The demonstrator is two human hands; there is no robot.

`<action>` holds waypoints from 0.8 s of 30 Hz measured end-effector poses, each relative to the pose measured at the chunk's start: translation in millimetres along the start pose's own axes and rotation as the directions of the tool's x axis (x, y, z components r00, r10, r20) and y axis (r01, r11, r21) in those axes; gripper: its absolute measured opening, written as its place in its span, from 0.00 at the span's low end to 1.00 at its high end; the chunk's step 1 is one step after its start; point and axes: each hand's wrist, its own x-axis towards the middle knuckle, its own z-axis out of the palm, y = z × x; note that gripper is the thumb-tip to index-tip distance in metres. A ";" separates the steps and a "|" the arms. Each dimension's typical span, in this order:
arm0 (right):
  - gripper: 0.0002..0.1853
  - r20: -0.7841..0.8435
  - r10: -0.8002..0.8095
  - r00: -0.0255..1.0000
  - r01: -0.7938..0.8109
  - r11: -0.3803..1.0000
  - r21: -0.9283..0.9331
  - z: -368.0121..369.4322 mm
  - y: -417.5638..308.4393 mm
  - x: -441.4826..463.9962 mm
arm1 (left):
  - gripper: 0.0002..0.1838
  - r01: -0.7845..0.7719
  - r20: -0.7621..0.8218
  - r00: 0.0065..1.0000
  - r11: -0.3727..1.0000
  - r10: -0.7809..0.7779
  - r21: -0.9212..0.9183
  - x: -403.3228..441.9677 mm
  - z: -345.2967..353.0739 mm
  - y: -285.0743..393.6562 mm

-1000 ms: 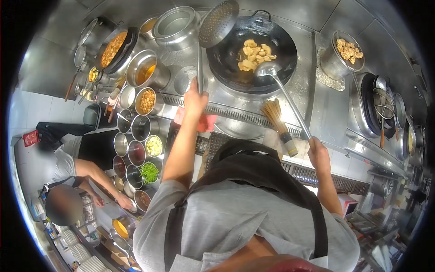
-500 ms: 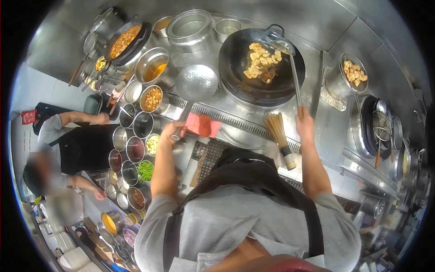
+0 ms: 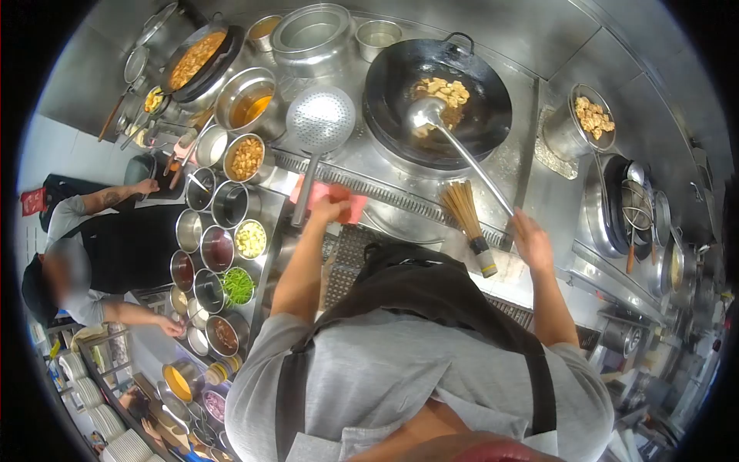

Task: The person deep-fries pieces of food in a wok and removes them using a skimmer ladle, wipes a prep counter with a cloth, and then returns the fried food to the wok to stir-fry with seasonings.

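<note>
My right hand grips the handle end of a steel ladle, whose bowl rests among the pale fried pieces in the black wok. At the front edge of the stove, my left hand is closed on a red cloth. Just left of that hand lies a perforated skimmer, its handle pointing toward me and no fingers on it. A bamboo brush lies between the wok and my right hand.
Steel pots of ingredients stand in rows at the left, beside a co-worker in a black apron. A large lidless pot stands behind the skimmer. At the right are a strainer of browned pieces and another wok.
My left hand has let go of the skimmer and moved onto the red cloth. The ladle's bowl has come from the wok's far right rim down into the food.
</note>
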 end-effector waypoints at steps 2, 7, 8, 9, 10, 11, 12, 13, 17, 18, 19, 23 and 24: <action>0.28 0.034 0.106 0.994 -0.105 0.994 -0.027 -3.7 2.6 -19.2 | 0.34 0.034 -0.092 0.995 0.998 -0.030 0.045 0.5 16.8 3.3; 0.27 -0.132 0.105 0.986 -0.084 0.984 0.156 -0.3 -2.4 -59.8 | 0.35 -0.103 -0.326 0.924 0.952 0.198 0.288 4.8 40.0 5.1; 0.26 -0.053 0.260 0.964 -0.235 0.928 0.289 0.2 -6.1 -70.0 | 0.32 -0.097 -0.273 0.948 0.967 0.161 0.235 8.6 42.4 2.4; 0.26 0.044 0.395 0.918 -0.379 0.834 0.402 0.8 -8.1 -80.0 | 0.32 -0.095 -0.268 0.950 0.966 0.161 0.242 11.9 42.6 -1.2; 0.25 0.108 0.487 0.867 -0.466 0.713 0.525 13.9 -1.1 -92.5 | 0.28 -0.179 -0.239 0.960 0.977 0.147 -0.116 15.8 41.4 -4.5; 0.26 0.168 0.534 0.829 -0.525 0.639 0.562 22.3 1.6 -101.0 | 0.24 -0.227 -0.205 0.968 0.857 0.146 -0.462 18.0 41.2 -4.3; 0.26 0.208 0.559 0.802 -0.561 0.587 0.584 19.4 -7.0 -103.4 | 0.20 -0.183 -0.181 0.980 0.695 0.078 -0.695 5.4 30.7 18.6; 0.27 0.252 0.581 0.774 -0.594 0.531 0.604 17.1 -15.6 -105.2 | 0.19 -0.179 -0.158 0.983 0.593 0.089 -0.785 -15.9 10.6 48.7; 0.28 0.246 0.522 0.817 -0.496 0.418 0.761 28.1 -13.3 -111.9 | 0.16 0.103 0.153 0.977 0.297 0.150 -0.949 -24.7 -19.5 111.4; 0.27 0.245 0.534 0.809 -0.506 0.421 0.753 25.8 -13.1 -110.7 | 0.15 0.236 0.271 0.957 0.276 0.100 -0.932 -26.1 -14.4 128.5; 0.27 0.245 0.547 0.800 -0.518 0.424 0.743 22.5 -13.1 -110.6 | 0.15 0.237 0.269 0.959 0.277 0.085 -0.931 -19.4 -1.5 138.1; 0.26 0.235 0.543 0.806 -0.515 0.447 0.731 13.2 -7.5 -111.2 | 0.11 0.143 0.202 0.978 0.537 0.052 -0.831 12.2 26.0 162.5; 0.25 0.214 0.540 0.814 -0.502 0.469 0.726 12.6 -5.2 -112.5 | 0.12 0.131 0.227 0.972 0.667 0.059 -0.734 14.8 25.9 170.2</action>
